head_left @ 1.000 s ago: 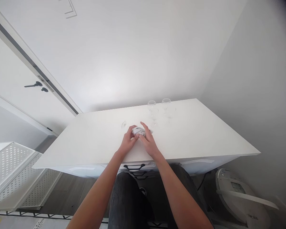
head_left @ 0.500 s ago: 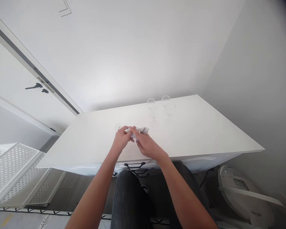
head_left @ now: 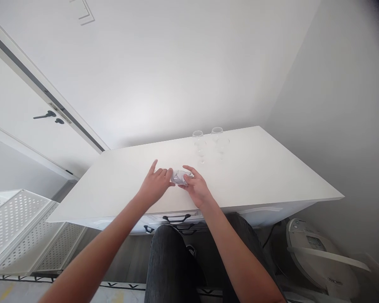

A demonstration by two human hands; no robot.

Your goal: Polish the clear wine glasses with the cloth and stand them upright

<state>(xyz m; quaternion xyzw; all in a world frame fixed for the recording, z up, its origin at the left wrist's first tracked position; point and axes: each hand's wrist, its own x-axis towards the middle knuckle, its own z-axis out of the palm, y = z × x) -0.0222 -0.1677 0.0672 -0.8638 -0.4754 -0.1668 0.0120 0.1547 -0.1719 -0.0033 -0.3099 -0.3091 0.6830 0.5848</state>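
Observation:
Between my two hands, over the front middle of the white tabletop (head_left: 240,176), is a small stemmed glass (head_left: 173,177), lying sideways. A crumpled white-grey cloth (head_left: 180,176) bunches in or around its bowl; which of the two I cannot tell. My left hand (head_left: 155,184) closes on the glass from the left, its index finger sticking out away from me, and hides the stem. From the right, the thumb and fingers of my right hand (head_left: 198,188) grip the cloth at the bowl. Two clear stemmed glasses (head_left: 200,144) (head_left: 220,144) stand upright further back.
A white wall rises behind the cabinet, whose drawers have black handles (head_left: 177,219). My knees are against its front. White perforated racks (head_left: 22,223) are at left, a door with a black handle (head_left: 46,114) beyond. A rice-cooker-like appliance (head_left: 318,256) sits low at right.
My hands have drawn slightly apart and turned. The left index finger now points away, and the right fingers have spread around the bowl, leaving more of the cloth showing.

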